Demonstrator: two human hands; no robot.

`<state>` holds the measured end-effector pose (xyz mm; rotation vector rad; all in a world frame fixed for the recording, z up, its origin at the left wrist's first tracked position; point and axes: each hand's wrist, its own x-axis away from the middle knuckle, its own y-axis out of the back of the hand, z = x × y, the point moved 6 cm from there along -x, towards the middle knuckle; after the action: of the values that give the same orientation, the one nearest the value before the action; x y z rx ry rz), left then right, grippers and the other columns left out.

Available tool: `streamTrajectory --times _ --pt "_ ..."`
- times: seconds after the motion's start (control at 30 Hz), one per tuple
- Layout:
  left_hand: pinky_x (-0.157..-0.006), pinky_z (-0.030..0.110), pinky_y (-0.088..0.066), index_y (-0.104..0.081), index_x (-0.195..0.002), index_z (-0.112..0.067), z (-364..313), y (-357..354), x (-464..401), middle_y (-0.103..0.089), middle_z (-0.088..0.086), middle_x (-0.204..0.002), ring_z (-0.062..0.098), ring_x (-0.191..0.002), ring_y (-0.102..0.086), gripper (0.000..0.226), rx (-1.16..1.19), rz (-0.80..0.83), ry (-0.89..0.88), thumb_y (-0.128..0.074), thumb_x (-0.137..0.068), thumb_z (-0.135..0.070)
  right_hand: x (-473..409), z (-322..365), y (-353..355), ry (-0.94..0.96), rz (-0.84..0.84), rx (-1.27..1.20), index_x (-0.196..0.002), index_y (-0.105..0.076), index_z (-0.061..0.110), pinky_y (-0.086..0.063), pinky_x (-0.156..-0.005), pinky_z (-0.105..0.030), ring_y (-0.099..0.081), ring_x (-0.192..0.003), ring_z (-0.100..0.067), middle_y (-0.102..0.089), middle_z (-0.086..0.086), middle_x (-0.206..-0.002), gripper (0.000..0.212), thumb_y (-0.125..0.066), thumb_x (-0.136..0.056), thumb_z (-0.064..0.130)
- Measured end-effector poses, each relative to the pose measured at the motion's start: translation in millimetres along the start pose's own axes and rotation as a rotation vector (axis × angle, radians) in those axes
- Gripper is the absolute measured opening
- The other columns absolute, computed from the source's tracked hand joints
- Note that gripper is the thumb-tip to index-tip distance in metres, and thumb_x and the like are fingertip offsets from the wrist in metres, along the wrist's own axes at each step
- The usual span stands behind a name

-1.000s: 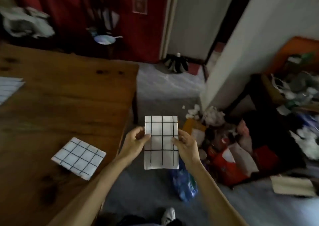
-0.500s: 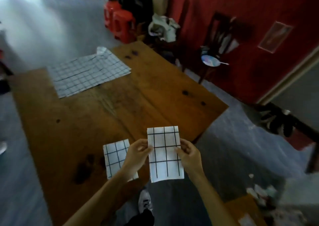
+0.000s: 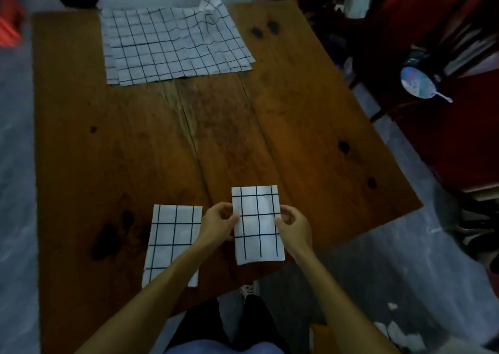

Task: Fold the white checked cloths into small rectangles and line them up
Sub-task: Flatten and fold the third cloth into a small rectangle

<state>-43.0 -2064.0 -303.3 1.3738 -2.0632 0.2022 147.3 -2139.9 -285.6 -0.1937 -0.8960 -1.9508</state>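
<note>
A: Where's the cloth relative to the fingers?

B: I see the folded cloth [image 3: 258, 225] held between both hands over the near edge of the table [image 3: 297, 126]. Left hand [image 3: 217, 224] pinches its left edge about mid-height, thumb on top, fingers curled behind. Right hand [image 3: 294, 226] pinches the right edge at the same height.

A: Flat on the wood or lifted?

B: Can't tell from my view. Long side runs away from me, and its near end reaches past the table edge.

A: Others?

B: Second folded cloth [image 3: 172, 241] lies flat just left of the left hand, and the left forearm crosses its near corner. The two are side by side, apart. Unfolded cloths [image 3: 172, 45] are spread at the far end, one corner crumpled up.
</note>
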Motion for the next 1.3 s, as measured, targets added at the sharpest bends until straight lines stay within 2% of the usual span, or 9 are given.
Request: streamTrajectory --times 0.1,0.23,0.33,0.5,0.67,0.73,0.97,1.13,1.3 --pt "-0.060 0.026 -0.057 -0.051 -0.119 -0.019 5.4 -2.5 -3.8 -0.057 -0.003 -0.103 0.015 -0.088 -0.064 0.029 -0.025 -0.089 0.047 -0.059 -0.091 -0.016 -14.5 -1.4 0.9 0.016 0.039 0.093 -0.127 -0.054 0.020 -0.044 -0.066 -0.014 -0.055 -0.087 0.000 -0.062 0.001 -0.119 0.036 -0.061 -0.092 0.019" --pt "-0.059 0.027 -0.057 -0.051 -0.123 -0.017 0.1 9.7 4.8 -0.059 0.002 -0.106 0.014 -0.078 -0.064 0.034 -0.094 -0.277 0.047 -0.061 -0.090 -0.017 -17.9 9.5 10.8 0.090 0.070 0.218 -0.129 -0.052 0.022 -0.051 -0.086 -0.031 -0.059 -0.104 -0.011 -0.061 0.003 -0.123 0.038 -0.059 -0.092 0.028" --pt "-0.062 0.027 -0.057 -0.052 -0.122 -0.018 -17.6 23.9 25.5 -0.058 -0.001 -0.103 0.015 -0.080 -0.064 0.031 -0.030 -0.333 0.020 -0.059 -0.092 -0.018 -11.8 39.6 12.5 0.234 0.118 0.205 -0.122 -0.054 0.026 -0.056 -0.076 -0.029 -0.062 -0.094 -0.009 -0.063 0.004 -0.115 0.030 -0.059 -0.092 0.026" --pt "-0.071 0.029 -0.056 -0.058 -0.111 -0.026 -74.3 86.2 80.5 -0.063 -0.004 -0.103 0.014 -0.092 -0.064 0.018 -0.026 -0.498 -0.164 -0.057 -0.093 -0.025 15.4 142.8 -7.1 0.562 0.260 0.193 -0.124 -0.057 0.018 -0.048 -0.066 -0.012 -0.057 -0.085 0.001 -0.063 0.004 -0.106 0.031 -0.059 -0.093 0.021" --pt "-0.071 0.013 -0.044 -0.058 -0.116 -0.021 -117.5 171.4 158.8 -0.060 -0.007 -0.110 0.002 -0.093 -0.056 0.024 -0.124 -0.729 -0.269 -0.050 -0.096 -0.031 77.4 252.0 -44.3 0.868 0.368 0.164 -0.120 -0.060 0.019 -0.052 -0.076 -0.019 -0.060 -0.091 -0.001 -0.065 0.002 -0.113 0.026 -0.057 -0.095 0.024" --pt "-0.081 0.020 -0.047 -0.060 -0.119 -0.018 -119.4 207.1 193.7 -0.062 -0.004 -0.114 0.009 -0.100 -0.057 0.033 -0.223 -0.846 -0.273 -0.048 -0.096 -0.038 109.2 285.2 -66.2 0.981 0.407 0.178 -0.121 -0.060 0.021 -0.054 -0.082 -0.024 -0.060 -0.097 -0.002 -0.065 0.004 -0.117 0.028 -0.056 -0.095 0.030" --pt "-0.110 0.034 -0.028 -0.048 -0.135 -0.021 -59.0 335.8 308.6 -0.049 0.002 -0.140 0.020 -0.129 -0.042 0.062 -0.481 -1.037 -0.145 -0.031 -0.092 -0.062 259.4 361.1 -166.1 1.374 0.474 0.361 -0.127 -0.059 0.024 -0.029 -0.073 -0.001 -0.053 -0.101 -0.002 -0.058 0.012 -0.121 0.033 -0.049 -0.098 0.037" --pt "-0.113 0.033 -0.021 -0.041 -0.141 -0.021 -12.4 435.4 405.0 -0.040 0.003 -0.148 0.019 -0.136 -0.033 0.055 -0.578 -1.122 -0.098 -0.035 -0.096 -0.052 372.7 386.3 -262.4 1.518 0.510 0.388 -0.126 -0.061 0.013 -0.033 -0.090 -0.018 -0.058 -0.116 -0.023 -0.060 -0.005 -0.130 0.037 -0.052 -0.097 0.034" --pt "-0.113 0.036 -0.024 -0.041 -0.141 -0.023 23.3 532.6 483.9 -0.041 0.003 -0.147 0.019 -0.135 -0.036 0.056 -0.639 -1.164 -0.092 -0.033 -0.095 -0.055 473.6 414.4 -340.0 1.596 0.571 0.407 -0.133 -0.054 0.012 -0.037 -0.099 -0.029 -0.052 -0.122 -0.022 -0.055 -0.006 -0.135 0.047 -0.045 -0.097 0.041"
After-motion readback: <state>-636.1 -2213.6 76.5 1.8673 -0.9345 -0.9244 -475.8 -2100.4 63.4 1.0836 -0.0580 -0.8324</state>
